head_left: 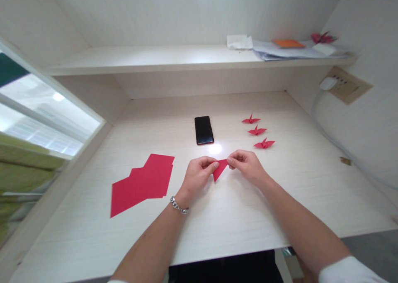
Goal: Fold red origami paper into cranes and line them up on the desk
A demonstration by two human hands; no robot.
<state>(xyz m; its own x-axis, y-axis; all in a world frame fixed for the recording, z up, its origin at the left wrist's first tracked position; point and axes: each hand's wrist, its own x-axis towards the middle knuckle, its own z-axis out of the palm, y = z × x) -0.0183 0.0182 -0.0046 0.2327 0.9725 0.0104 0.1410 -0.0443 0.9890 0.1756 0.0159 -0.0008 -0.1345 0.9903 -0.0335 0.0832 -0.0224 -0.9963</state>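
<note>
A small folded piece of red paper (220, 171), triangular where it shows, is held between both hands just above the desk. My left hand (200, 173) pinches its left side between thumb and fingers. At its upper right corner, my right hand (246, 163) grips it with thumb and forefinger. Part of the paper is hidden behind the left fingers. Flat red paper sheets (149, 179) lie overlapping to the left of my left hand. Beyond my right hand, three red paper cranes stand in a column: the far one (251, 119), the middle one (257, 130) and the near one (264, 144).
A black phone (204, 130) lies beyond my hands. The shelf (149, 59) above carries a white tissue (239, 42), papers (280, 52), an orange card (288, 44) and a larger red paper crane (323, 38). A cable (329, 137) runs down from the wall socket (346, 85) at right.
</note>
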